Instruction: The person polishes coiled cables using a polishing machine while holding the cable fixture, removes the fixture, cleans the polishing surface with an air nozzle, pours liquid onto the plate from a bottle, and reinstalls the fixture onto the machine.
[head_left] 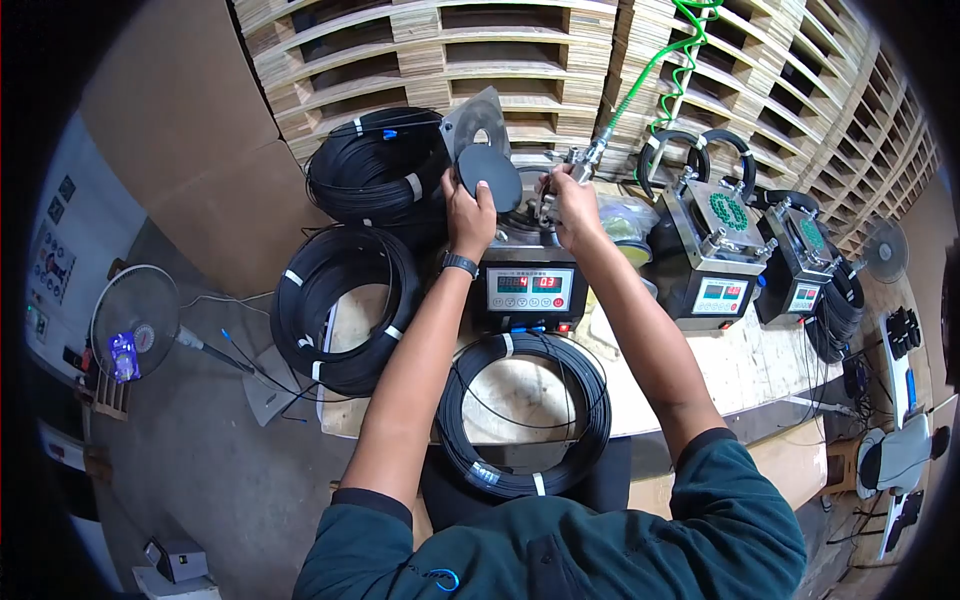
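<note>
My left hand (pixel 470 215), with a dark watch at the wrist, grips a round black disc (pixel 490 178), thumb on its face. A square metal plate with a round opening (pixel 478 125) stands just behind the disc. My right hand (pixel 573 205) is wrapped round a metal air gun (pixel 583 170) on a coiled green hose (pixel 650 75). Both hands are above a machine with red digits on its panel (pixel 530 290). The right hand and the air gun partly hide the machine's top.
Black cable coils lie at the left (pixel 345 310) and in front of me (pixel 523 415). Two similar machines (pixel 710 245) (pixel 803 250) with green rings on top stand at the right. Wooden pallets (pixel 520 50) rise behind the table. A fan (pixel 135 322) stands at the left.
</note>
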